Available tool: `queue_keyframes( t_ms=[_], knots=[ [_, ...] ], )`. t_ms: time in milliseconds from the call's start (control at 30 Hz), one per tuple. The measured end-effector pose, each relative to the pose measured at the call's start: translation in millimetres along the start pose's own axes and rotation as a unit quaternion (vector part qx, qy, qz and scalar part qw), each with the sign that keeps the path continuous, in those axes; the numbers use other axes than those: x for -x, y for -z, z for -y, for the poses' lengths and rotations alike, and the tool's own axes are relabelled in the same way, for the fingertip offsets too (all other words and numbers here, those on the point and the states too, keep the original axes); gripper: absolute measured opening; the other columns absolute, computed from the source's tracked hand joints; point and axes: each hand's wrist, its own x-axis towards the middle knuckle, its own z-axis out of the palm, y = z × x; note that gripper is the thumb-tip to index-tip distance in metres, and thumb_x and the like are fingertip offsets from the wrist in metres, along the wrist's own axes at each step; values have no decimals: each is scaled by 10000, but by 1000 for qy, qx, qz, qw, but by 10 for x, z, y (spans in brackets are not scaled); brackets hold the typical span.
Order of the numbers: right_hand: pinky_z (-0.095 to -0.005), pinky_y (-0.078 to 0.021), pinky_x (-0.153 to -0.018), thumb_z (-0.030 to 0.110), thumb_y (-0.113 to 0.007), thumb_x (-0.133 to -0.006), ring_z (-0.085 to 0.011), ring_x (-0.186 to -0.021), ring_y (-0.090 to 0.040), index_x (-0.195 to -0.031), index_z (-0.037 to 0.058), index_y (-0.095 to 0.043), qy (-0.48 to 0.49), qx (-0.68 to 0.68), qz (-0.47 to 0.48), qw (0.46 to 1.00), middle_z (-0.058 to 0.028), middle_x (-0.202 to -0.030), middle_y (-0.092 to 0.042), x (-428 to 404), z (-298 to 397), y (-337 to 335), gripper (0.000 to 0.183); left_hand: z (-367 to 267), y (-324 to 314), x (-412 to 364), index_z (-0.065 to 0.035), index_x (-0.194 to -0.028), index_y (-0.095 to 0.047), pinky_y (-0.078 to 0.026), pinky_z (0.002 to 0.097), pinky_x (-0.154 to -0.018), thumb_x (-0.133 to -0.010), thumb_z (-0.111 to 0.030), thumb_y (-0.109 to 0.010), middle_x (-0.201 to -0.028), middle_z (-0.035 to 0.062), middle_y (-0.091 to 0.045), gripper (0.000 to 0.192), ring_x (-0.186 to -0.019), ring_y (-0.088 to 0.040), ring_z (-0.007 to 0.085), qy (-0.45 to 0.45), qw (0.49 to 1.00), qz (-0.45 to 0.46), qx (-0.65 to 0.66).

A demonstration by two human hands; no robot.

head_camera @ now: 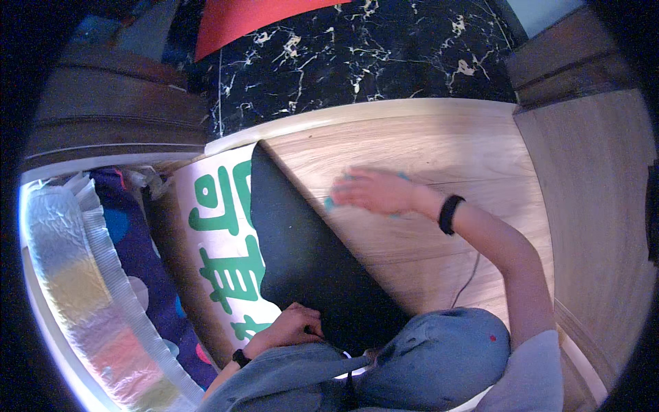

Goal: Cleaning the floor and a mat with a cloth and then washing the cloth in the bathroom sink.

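Observation:
My right hand (373, 191), blurred, lies palm down over the pale wood-grain surface (443, 149); parts of a teal cloth or similar thin thing show round its fingers and palm edge. A black sheet (304, 242) slants from the far edge down to my lap. Beside it on the left is a white sheet with green characters (219, 206); whether the two are one folded piece I cannot tell. My left hand (296, 327) rests with curled fingers at the near edge of the black sheet, by my knee; its grip is hidden.
A black marbled panel (329, 67) with a red piece (257, 20) stands beyond the wood surface. On the left lie a dark purple dotted fabric (149, 288) and a pleated multicoloured fabric (82, 288). A thin cable (467, 280) runs near my right knee.

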Motion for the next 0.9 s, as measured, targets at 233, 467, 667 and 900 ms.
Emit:
queue_keyframes(
  t_ms=[233, 467, 667, 900],
  knots=[
    [-425, -245, -1099, 226, -418, -912, -246, -1296, -359, -1381, 138, -345, -26, -37, 147, 988, -20, -1431, -351, 1475, 792, 328, 483, 14, 2, -59, -142, -743, -651, -380, 346, -774, -732, -279, -709, -752, -5, -590, 149, -772, -593, 193, 12, 999, 34, -25],
    [-387, -217, -1107, 124, -462, -896, -306, -1335, -276, -1341, 36, -373, -531, 70, -295, 792, -130, -1412, -354, 2411, 352, 419, 463, -11, 38, -126, -147, -763, -664, -397, 352, -716, -727, -269, -720, -736, -9, -590, 140, -739, -597, 182, 14, 998, 48, -25],
    [-462, -224, -1096, 22, -456, -819, -313, -1324, -293, -1339, 30, -373, -474, 117, -210, 847, -126, -1401, -367, 1797, -320, 496, 527, -171, 148, -286, -94, -729, -670, -463, 324, -583, -693, -168, -754, -694, 35, -603, 118, -624, -613, 197, 3, 998, 64, 25],
    [-453, -200, -1113, -16, -481, -774, -258, -1344, -273, -1356, 64, -377, -367, 82, -111, 920, -76, -1419, -347, 1535, -19, 572, 597, -182, 133, -284, -69, -733, -668, -475, 311, -546, -691, -143, -758, -691, 61, -608, 124, -608, -617, 194, 3, 998, 57, 23]
  ],
)
